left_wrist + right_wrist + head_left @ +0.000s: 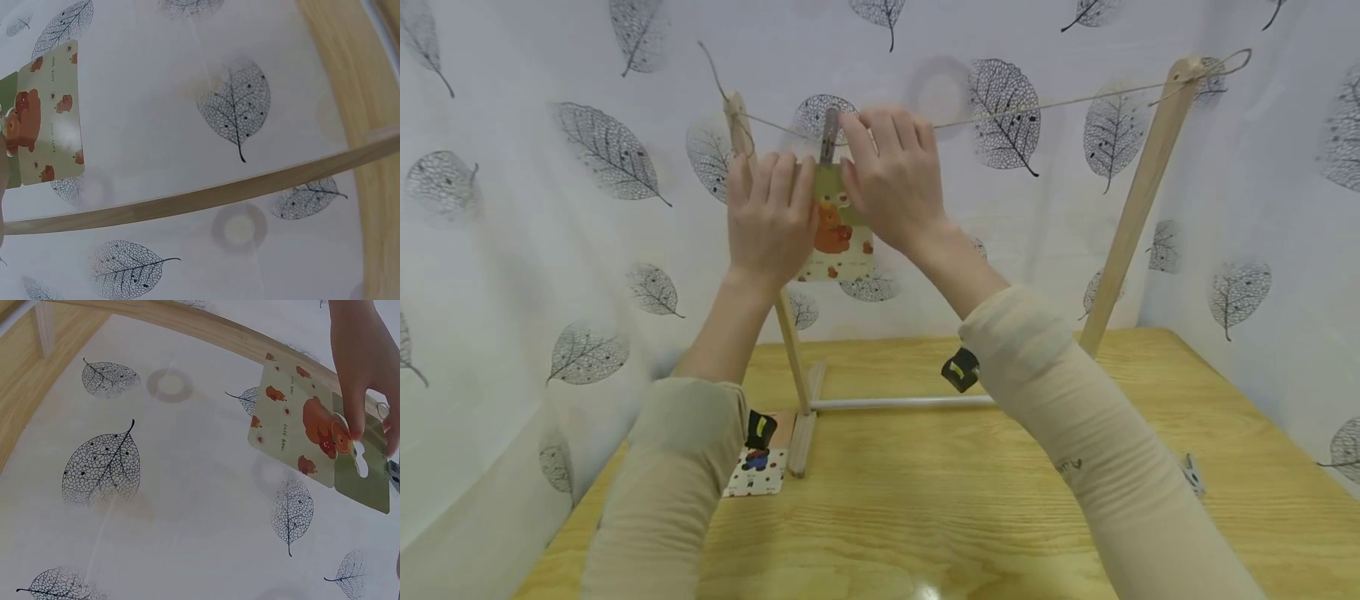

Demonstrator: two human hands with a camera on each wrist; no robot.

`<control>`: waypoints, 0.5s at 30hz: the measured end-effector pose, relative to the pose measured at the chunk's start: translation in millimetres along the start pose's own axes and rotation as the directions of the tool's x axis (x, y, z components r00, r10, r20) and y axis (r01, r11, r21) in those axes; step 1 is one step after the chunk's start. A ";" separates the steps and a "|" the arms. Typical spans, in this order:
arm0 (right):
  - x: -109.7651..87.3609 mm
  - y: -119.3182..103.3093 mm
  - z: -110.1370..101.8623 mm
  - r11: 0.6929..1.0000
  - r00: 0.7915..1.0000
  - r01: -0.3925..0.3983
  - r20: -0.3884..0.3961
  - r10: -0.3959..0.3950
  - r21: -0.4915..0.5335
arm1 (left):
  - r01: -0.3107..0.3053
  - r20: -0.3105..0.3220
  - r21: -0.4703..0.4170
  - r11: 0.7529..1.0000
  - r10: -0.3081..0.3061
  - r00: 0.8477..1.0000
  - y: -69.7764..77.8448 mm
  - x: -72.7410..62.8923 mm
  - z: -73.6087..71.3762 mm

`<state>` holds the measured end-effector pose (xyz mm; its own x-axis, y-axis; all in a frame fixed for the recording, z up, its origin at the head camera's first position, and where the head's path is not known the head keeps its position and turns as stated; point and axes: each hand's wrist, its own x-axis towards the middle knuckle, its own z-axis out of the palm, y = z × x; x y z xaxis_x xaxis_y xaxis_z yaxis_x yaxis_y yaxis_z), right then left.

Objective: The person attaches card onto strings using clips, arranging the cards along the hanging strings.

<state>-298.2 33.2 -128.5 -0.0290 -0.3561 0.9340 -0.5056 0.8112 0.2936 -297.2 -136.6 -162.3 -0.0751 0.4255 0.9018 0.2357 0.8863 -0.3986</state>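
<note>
A green and cream card (pixel 842 258) printed with brown bears hangs below a thin string (pixel 1060 102). My left hand (pixel 769 212) pinches it near its upper left, the thumb lying on the printed front in the right wrist view. A grey clothespin (pixel 829 137) stands upright at the card's top edge, between my two hands. My right hand (pixel 898 179) is raised to the string just right of that clothespin, fingers bent over and thumb beside the card. Its fingertips are hidden, so I cannot tell whether it holds anything.
Two wooden posts (pixel 1123 208) carry the string, joined low down by a white rod (pixel 902 402). Another printed card (pixel 760 482) lies on the wooden table (pixel 880 517) beside the left foot. A loose clothespin (pixel 1192 473) lies at the right. Leaf-patterned curtain (pixel 1037 250) surrounds the table.
</note>
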 end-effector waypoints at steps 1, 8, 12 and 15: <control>-1.9 0.2 0.4 1.000 1.000 0.008 -0.014 -0.008 0.003 | 0.000 0.001 -0.001 1.000 0.000 1.000 0.3 -1.0 -0.2; -17.6 0.8 -0.1 0.996 0.991 0.084 -0.106 -0.079 0.043 | -0.022 -0.052 -0.003 1.000 0.022 0.998 2.1 -8.5 -0.8; -27.7 2.4 -1.9 0.990 0.984 0.123 -0.140 -0.113 0.063 | -0.035 -0.078 -0.015 0.999 0.034 0.996 1.9 -14.2 -2.4; -36.7 3.9 -3.0 0.987 0.980 0.148 -0.145 -0.137 0.067 | -0.038 -0.082 -0.033 0.999 0.035 0.996 1.2 -18.5 -3.8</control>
<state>-296.5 50.8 -161.0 0.1662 -0.3924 0.9047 -0.5614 0.7166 0.4139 -291.8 -144.1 -178.8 0.0126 0.4403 0.8978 0.2705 0.8629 -0.4270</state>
